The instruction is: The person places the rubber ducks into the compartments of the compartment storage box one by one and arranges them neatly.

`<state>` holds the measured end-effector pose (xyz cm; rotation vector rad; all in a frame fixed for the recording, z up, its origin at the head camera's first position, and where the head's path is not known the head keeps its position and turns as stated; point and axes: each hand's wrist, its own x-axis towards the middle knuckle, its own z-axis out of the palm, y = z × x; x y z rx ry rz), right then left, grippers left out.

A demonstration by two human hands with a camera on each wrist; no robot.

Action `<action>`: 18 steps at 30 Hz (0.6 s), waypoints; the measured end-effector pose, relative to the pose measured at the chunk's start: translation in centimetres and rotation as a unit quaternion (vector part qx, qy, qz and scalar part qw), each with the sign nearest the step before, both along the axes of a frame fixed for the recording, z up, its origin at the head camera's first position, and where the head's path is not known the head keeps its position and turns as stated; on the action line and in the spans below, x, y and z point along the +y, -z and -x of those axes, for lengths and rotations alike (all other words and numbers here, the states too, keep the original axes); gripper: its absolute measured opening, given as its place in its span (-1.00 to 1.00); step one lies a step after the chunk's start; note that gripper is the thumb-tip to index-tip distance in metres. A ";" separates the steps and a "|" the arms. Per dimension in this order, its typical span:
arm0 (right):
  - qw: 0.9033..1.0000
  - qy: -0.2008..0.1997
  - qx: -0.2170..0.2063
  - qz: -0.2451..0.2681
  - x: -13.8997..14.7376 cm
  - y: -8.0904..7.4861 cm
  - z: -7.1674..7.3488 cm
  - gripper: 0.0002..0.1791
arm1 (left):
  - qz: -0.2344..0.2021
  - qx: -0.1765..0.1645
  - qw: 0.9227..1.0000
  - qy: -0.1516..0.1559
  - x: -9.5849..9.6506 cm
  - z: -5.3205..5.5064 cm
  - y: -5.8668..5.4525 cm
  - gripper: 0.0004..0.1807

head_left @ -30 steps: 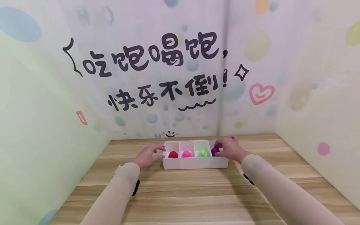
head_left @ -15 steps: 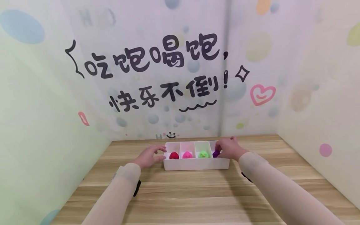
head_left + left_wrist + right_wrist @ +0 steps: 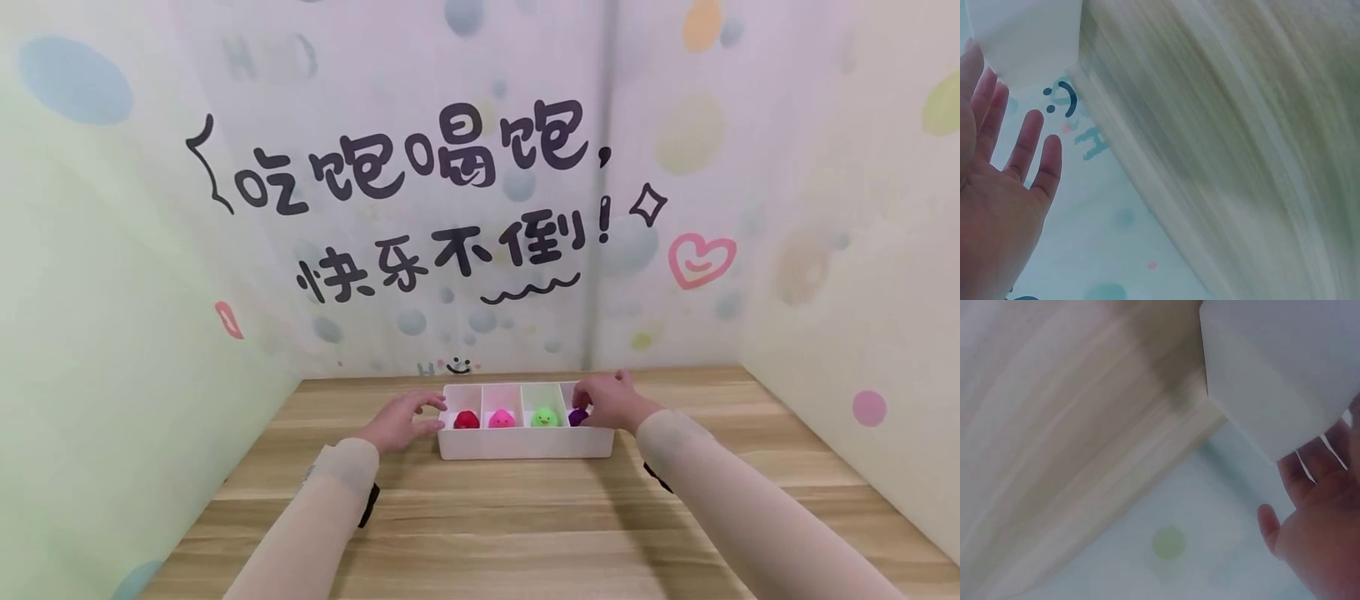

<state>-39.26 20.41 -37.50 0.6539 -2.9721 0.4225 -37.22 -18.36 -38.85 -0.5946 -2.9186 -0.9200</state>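
A white divided box (image 3: 525, 444) stands on the wooden table, seen in the head view. In its compartments lie a red toy (image 3: 467, 420), a pink toy (image 3: 501, 419) with a small face, a green toy (image 3: 544, 417) with a duck-like face, and a purple toy (image 3: 577, 417) at the right end. My right hand (image 3: 611, 400) reaches over the right end and pinches the purple toy, which it partly hides. My left hand (image 3: 401, 421) is at the box's left end, fingers extended and loosely parted, fingertips at the wall. In the left wrist view, the left palm (image 3: 1000, 219) faces the camera.
The wooden table (image 3: 487, 533) runs up to a printed back wall (image 3: 450, 75) with dark lettering. Plain side walls (image 3: 112, 333) with coloured dots close in left and right. Both forearms in pale sleeves (image 3: 757, 500) cross the front of the table.
The purple toy, with my right hand, has come down a little lower into the right compartment. My left hand stays at the box's left end. The whole head view has shifted slightly.
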 end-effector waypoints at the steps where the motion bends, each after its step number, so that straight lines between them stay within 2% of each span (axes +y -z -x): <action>1: 1.000 0.001 0.006 0.013 0.1 0.3 0.0 -0.80 | -0.001 -0.001 1.000 0.001 0.1 0.0 0.0 -0.64; 5: 0.997 0.017 0.053 0.056 0.0 1.0 -0.5 -0.83 | -0.001 -0.002 1.000 0.000 0.1 0.1 0.3 -0.64; 7: 0.993 0.042 0.080 0.072 -0.4 1.0 -0.7 -0.85 | 0.003 -0.005 1.000 -0.002 0.0 0.3 0.3 -0.64; 10: 0.987 0.084 0.110 0.085 -1.4 0.7 -1.3 -0.79 | 0.029 0.009 1.000 0.003 -0.2 0.5 0.0 -0.64; 14: 0.986 0.102 0.108 0.075 -3.4 0.5 -2.1 -0.58 | 0.063 0.026 0.998 0.011 -0.5 0.3 -0.8 -0.62; 16: 0.988 0.098 0.105 0.064 -4.4 0.5 -2.7 -0.47 | 0.065 0.051 0.997 0.009 -0.5 0.3 -1.0 -0.58; 18: 0.988 0.098 0.101 0.058 -5.3 0.5 -3.2 -0.41 | 0.078 0.089 0.993 -0.012 0.0 0.3 -1.0 -0.51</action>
